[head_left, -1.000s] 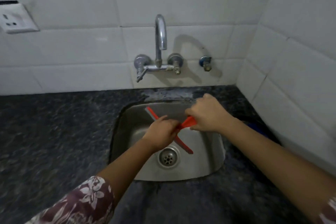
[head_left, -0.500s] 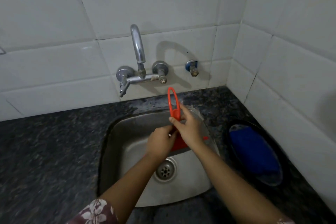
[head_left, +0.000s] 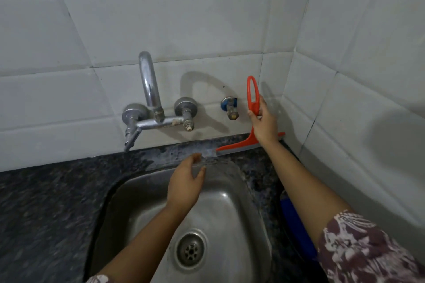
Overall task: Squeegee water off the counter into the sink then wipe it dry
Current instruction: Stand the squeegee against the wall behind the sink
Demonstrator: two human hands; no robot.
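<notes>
My right hand [head_left: 264, 122] grips the looped handle of a red squeegee [head_left: 239, 146]. Its grey blade rests on the wet dark granite counter [head_left: 46, 202] at the back right corner, against the tiled wall. My left hand [head_left: 186, 184] hovers over the back rim of the steel sink [head_left: 227, 213], fingers apart and holding nothing. A film of water glistens on the counter strip between the sink and the wall, just left of the blade. A blue cloth [head_left: 296, 223] lies on the counter right of the sink, mostly hidden by my right forearm.
A chrome wall tap [head_left: 149, 99] with two valves juts over the sink's back left. A small blue-capped valve [head_left: 230, 108] sits on the wall beside the squeegee handle. White tiled walls meet in a corner at the right. The sink drain [head_left: 190, 249] is near the front.
My right hand carried the squeegee from above the sink to the back right corner and set the blade on the counter. My left hand let go of it and opened.
</notes>
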